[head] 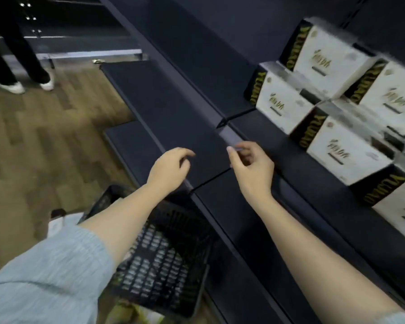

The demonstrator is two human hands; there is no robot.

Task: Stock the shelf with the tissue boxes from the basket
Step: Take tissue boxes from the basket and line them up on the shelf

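Several white tissue boxes (pixel 346 148) with black and gold ends stand stacked on the dark shelf (pixel 297 174) at the right. A black mesh basket (pixel 164 260) sits on the floor below my arms; its visible part holds no box. My left hand (pixel 171 169) hovers over the lower shelf edge, fingers loosely curled, holding nothing. My right hand (pixel 250 167) hangs in front of the shelf left of the boxes, fingers relaxed and holding nothing.
Dark bare shelves (pixel 164 99) run to the left and above. A wood-pattern floor (pixel 38 146) lies at the left. Another person's legs in white shoes (pixel 17 86) stand at the far left. A green-yellow object (pixel 131 312) lies by the basket.
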